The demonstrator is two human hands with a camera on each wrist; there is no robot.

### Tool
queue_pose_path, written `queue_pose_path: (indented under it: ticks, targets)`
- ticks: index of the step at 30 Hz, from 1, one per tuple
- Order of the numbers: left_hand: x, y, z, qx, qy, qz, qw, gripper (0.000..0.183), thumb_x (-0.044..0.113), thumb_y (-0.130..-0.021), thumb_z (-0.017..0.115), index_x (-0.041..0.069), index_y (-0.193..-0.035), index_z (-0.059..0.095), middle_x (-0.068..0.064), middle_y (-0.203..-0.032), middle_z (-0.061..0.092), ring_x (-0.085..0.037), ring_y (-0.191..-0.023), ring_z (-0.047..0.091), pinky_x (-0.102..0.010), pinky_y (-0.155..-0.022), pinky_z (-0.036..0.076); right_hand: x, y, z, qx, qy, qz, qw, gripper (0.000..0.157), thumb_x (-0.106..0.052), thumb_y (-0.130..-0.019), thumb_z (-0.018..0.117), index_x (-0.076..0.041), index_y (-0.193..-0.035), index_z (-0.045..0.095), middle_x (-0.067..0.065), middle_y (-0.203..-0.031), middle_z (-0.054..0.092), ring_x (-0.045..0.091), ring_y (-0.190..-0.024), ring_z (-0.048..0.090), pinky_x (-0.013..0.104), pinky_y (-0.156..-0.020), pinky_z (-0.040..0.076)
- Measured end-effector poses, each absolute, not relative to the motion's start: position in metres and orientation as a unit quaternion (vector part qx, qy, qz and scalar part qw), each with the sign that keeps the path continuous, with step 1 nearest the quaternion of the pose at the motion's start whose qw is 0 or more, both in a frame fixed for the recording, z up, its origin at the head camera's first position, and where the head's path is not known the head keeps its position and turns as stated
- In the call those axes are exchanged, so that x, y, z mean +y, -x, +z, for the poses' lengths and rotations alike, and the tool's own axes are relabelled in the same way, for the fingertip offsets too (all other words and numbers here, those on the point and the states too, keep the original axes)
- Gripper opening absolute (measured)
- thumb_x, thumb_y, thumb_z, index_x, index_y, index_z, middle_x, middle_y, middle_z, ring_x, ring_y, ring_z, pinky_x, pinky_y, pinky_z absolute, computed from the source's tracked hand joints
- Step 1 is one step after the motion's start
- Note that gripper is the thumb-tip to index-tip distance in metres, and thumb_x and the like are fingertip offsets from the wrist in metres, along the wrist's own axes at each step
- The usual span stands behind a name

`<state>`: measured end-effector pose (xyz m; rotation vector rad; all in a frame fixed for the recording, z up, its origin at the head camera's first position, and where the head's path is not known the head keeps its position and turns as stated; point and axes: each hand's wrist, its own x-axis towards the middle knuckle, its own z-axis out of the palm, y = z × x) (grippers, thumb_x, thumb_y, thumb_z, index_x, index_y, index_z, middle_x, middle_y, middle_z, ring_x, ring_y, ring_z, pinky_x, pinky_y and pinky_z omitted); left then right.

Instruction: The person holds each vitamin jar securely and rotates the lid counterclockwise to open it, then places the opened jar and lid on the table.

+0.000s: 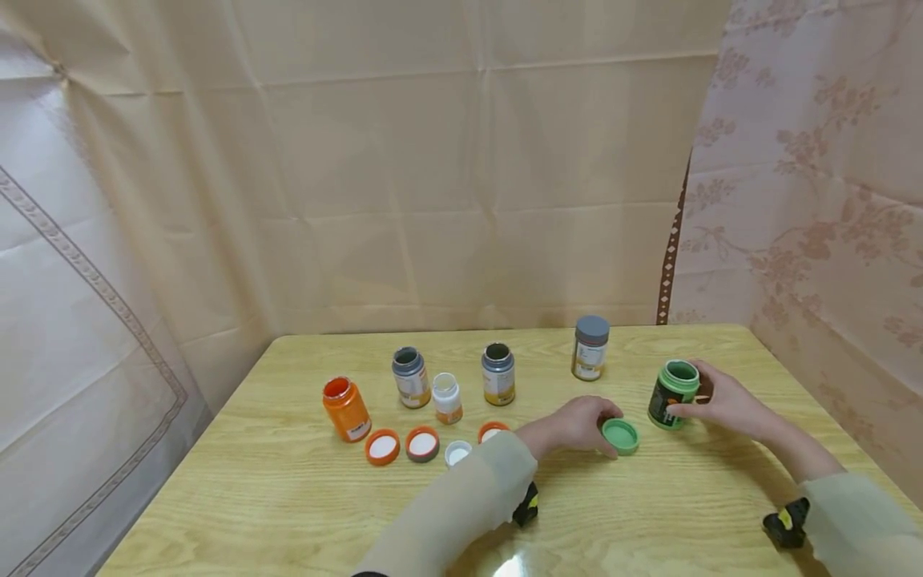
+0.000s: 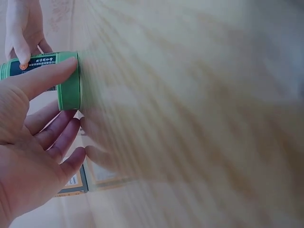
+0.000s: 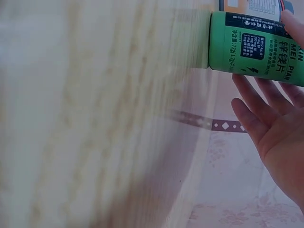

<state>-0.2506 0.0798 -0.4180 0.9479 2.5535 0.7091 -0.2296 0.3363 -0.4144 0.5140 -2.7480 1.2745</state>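
Observation:
On the right of the table in the head view, a green pill bottle (image 1: 664,398) with a dark label stands upright, its mouth uncovered. My right hand (image 1: 730,405) holds it from the right, thumb in front and fingers behind. In the right wrist view the bottle's label (image 3: 259,47) faces the camera. Left of the bottle, a green lid (image 1: 621,437) lies with its hollow side up on the table. My left hand (image 1: 574,425) grips that lid at its edge. The left wrist view shows the thumb on one side of the lid (image 2: 70,90) and fingers on the other.
A grey-capped bottle (image 1: 591,349) stands behind. Further left are uncapped bottles: two grey ones (image 1: 498,377), a white one (image 1: 447,401) and an orange one (image 1: 348,410). Several lids, including an orange lid (image 1: 382,447) and a white lid (image 1: 457,453), lie before them, partly behind my left arm.

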Motion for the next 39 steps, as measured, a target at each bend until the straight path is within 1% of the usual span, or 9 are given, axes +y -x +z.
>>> queue_pose_path:
  ticks: [3, 8, 12, 16, 20, 28, 31, 36, 39]
  targets:
    - [0.078, 0.251, -0.418, 0.894, -0.323, 0.258, 0.172, 0.06, 0.018, -0.075, 0.086, 0.013, -0.129, 0.06, 0.009, -0.116, 0.062, 0.001, -0.104, 0.054, -0.014, -0.09, 0.04, 0.336, 0.227, -0.413, -0.898, -0.164, 0.406, 0.044, 0.066, -0.011, -0.082, 0.079, 0.011, -0.132, 0.042, 0.023, -0.116, 0.057, 0.004, -0.094, 0.057, 0.029, -0.077, 0.052]
    - [0.07, 0.253, -0.413, 0.885, -0.314, 0.292, 0.178, 0.061, 0.016, -0.074, 0.087, 0.013, -0.128, 0.059, 0.009, -0.108, 0.061, 0.0, -0.1, 0.055, -0.016, -0.089, 0.041, 0.337, 0.224, -0.406, -0.901, -0.16, 0.4, 0.053, 0.068, -0.013, -0.086, 0.076, 0.009, -0.137, 0.037, 0.028, -0.125, 0.051, 0.041, -0.11, 0.055, 0.053, -0.087, 0.047]
    - [0.058, 0.255, -0.404, 0.878, -0.32, 0.312, 0.171, 0.057, 0.019, -0.076, 0.085, 0.012, -0.126, 0.06, 0.01, -0.101, 0.06, -0.002, -0.096, 0.055, -0.016, -0.085, 0.043, 0.338, 0.225, -0.399, -0.897, -0.163, 0.408, 0.048, 0.069, -0.012, -0.088, 0.073, 0.009, -0.141, 0.034, 0.031, -0.13, 0.047, 0.044, -0.115, 0.05, 0.057, -0.092, 0.042]
    - [0.042, 0.257, -0.398, 0.871, -0.33, 0.323, 0.167, 0.054, 0.023, -0.081, 0.082, 0.012, -0.128, 0.058, 0.008, -0.104, 0.061, -0.003, -0.098, 0.055, -0.018, -0.085, 0.043, 0.335, 0.225, -0.388, -0.896, -0.174, 0.406, 0.053, 0.067, -0.012, -0.089, 0.071, 0.008, -0.141, 0.034, 0.031, -0.131, 0.048, 0.047, -0.116, 0.047, 0.043, -0.092, 0.046]
    - [0.023, 0.253, -0.39, 0.866, -0.347, 0.327, 0.153, 0.053, 0.026, -0.084, 0.078, 0.01, -0.13, 0.057, 0.001, -0.109, 0.063, -0.004, -0.098, 0.055, -0.019, -0.086, 0.044, 0.331, 0.223, -0.377, -0.897, -0.177, 0.402, 0.05, 0.061, -0.016, -0.095, 0.065, 0.005, -0.143, 0.034, 0.028, -0.132, 0.049, 0.045, -0.118, 0.047, 0.016, -0.082, 0.043]
    - [-0.01, 0.245, -0.372, 0.863, -0.359, 0.332, 0.132, 0.05, 0.03, -0.087, 0.075, 0.009, -0.129, 0.057, -0.003, -0.113, 0.063, -0.007, -0.102, 0.055, -0.023, -0.089, 0.045, 0.323, 0.223, -0.354, -0.897, -0.191, 0.393, 0.06, 0.05, -0.02, -0.102, 0.052, 0.005, -0.142, 0.035, 0.027, -0.135, 0.047, 0.043, -0.119, 0.046, 0.015, -0.083, 0.04]
    - [-0.023, 0.244, -0.365, 0.862, -0.359, 0.338, 0.117, 0.05, 0.028, -0.086, 0.076, 0.008, -0.129, 0.058, -0.001, -0.113, 0.062, -0.007, -0.103, 0.055, -0.028, -0.093, 0.045, 0.32, 0.223, -0.348, -0.898, -0.191, 0.39, 0.065, 0.05, -0.02, -0.102, 0.052, 0.003, -0.143, 0.035, 0.026, -0.135, 0.047, 0.042, -0.12, 0.045, 0.026, -0.09, 0.042]
    - [-0.046, 0.241, -0.354, 0.864, -0.35, 0.349, 0.099, 0.051, 0.029, -0.087, 0.075, 0.01, -0.13, 0.057, 0.002, -0.115, 0.061, -0.01, -0.108, 0.055, -0.036, -0.096, 0.044, 0.316, 0.224, -0.34, -0.898, -0.193, 0.39, 0.06, 0.054, -0.019, -0.1, 0.055, 0.003, -0.144, 0.033, 0.027, -0.136, 0.045, 0.045, -0.121, 0.044, 0.058, -0.093, 0.037]
    - [-0.057, 0.238, -0.349, 0.863, -0.352, 0.352, 0.088, 0.051, 0.029, -0.087, 0.075, 0.01, -0.13, 0.056, 0.0, -0.116, 0.061, -0.015, -0.11, 0.056, -0.039, -0.097, 0.044, 0.312, 0.223, -0.333, -0.901, -0.188, 0.387, 0.054, 0.055, -0.021, -0.099, 0.057, 0.002, -0.144, 0.034, 0.026, -0.135, 0.046, 0.044, -0.122, 0.044, 0.062, -0.094, 0.034]
